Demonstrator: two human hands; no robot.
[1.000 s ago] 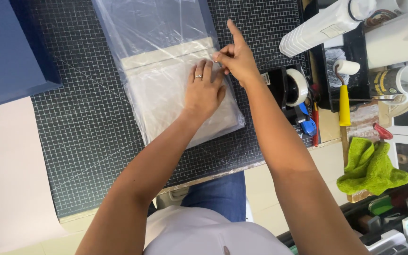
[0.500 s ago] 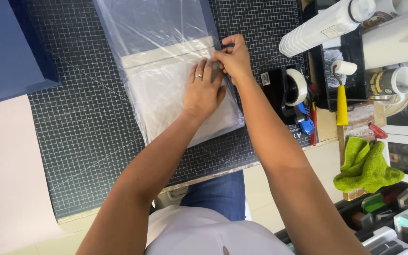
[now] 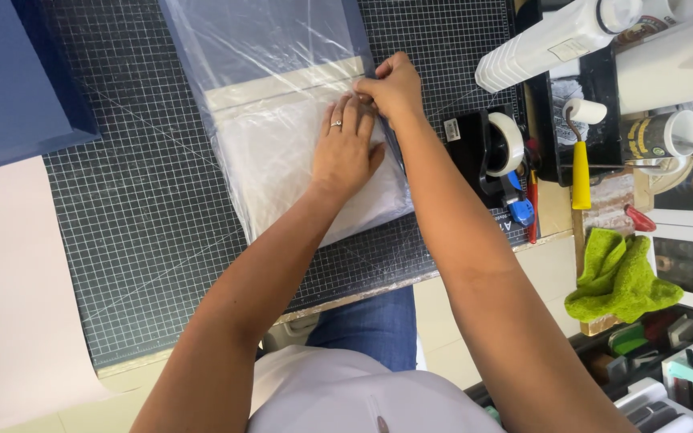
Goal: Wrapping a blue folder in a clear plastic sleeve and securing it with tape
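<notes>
Glossy clear plastic bag (image 3: 282, 144), matt gridded cutting mat (image 3: 146, 240), fuzzy green cloth (image 3: 615, 277)

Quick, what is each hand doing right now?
Left hand: open, lying flat on the clear plastic bag.
Right hand: closed, fingers pinching the bag's edge.

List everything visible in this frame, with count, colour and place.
cutting mat: 1, dark green with white grid, centre
clear plastic bag: 1, over white folded item, on mat
blue board: 1, top left
tape dispenser: 1, black, right of mat
small roller: 1, yellow handle, right
white roll: 1, top right
green cloth: 1, right edge
left hand: flat on bag, ring worn
right hand: pinching bag's edge
</notes>
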